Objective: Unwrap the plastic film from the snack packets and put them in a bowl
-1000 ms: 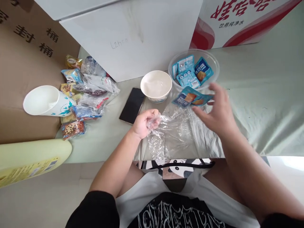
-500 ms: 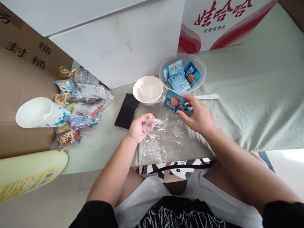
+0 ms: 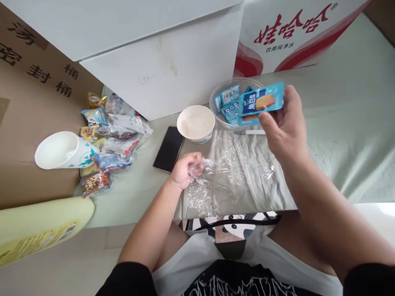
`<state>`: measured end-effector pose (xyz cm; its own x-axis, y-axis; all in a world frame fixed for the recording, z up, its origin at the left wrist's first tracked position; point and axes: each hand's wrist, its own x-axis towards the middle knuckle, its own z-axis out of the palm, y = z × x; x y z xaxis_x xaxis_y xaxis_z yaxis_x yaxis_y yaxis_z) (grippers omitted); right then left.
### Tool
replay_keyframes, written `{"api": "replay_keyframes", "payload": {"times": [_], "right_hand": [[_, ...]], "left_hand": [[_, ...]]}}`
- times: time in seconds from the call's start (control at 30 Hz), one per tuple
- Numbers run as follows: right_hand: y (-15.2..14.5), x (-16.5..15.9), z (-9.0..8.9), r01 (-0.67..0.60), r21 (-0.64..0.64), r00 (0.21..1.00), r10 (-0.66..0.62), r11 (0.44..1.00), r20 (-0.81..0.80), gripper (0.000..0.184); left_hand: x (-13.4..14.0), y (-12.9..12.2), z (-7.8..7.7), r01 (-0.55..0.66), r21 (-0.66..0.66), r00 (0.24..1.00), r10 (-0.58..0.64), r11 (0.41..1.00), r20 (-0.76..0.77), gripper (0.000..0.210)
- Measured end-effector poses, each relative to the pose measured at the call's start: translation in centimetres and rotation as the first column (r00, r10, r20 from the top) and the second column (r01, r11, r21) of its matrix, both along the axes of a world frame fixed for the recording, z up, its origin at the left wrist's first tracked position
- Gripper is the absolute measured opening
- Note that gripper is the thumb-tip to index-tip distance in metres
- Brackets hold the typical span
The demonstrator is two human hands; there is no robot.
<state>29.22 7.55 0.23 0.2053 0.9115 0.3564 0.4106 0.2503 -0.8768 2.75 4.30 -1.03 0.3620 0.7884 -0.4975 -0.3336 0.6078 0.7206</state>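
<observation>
Between the thumb and fingers of my right hand (image 3: 290, 123) are blue snack packets (image 3: 262, 99), at least two, overlapping. They are held up over the right side of a clear plastic bowl (image 3: 213, 107), which has similar blue packets (image 3: 231, 95) in it. My left hand (image 3: 188, 168) is closed on the gathered edge of a clear plastic bag (image 3: 230, 174). The bag spreads crinkled and see-through over the cloth to the right of that hand. Just beyond my left hand stands a white paper bowl (image 3: 197, 125) with a blue-green pattern.
A black phone (image 3: 168, 149) lies left of the paper bowl. A white plastic utensil (image 3: 254, 132) lies by the clear bowl. Several wrapped snacks (image 3: 108, 133) and a tipped paper cup (image 3: 66, 152) are at left. Cardboard boxes (image 3: 163, 70) stand behind.
My right hand has lifted the blue packets up and to the right, over the clear bowl. My left hand keeps its hold on the bag. The view has shifted slightly.
</observation>
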Motion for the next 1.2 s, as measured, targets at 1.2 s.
{"api": "replay_keyframes", "payload": {"times": [1.2], "right_hand": [[-4.3, -2.8, -2.2, -0.35, -0.408, 0.831, 0.078, 0.843, -0.551, 0.027]], "left_hand": [[-0.4, -0.4, 0.5, -0.193, 0.225, 0.951, 0.239, 0.955, -0.198, 0.068]]}}
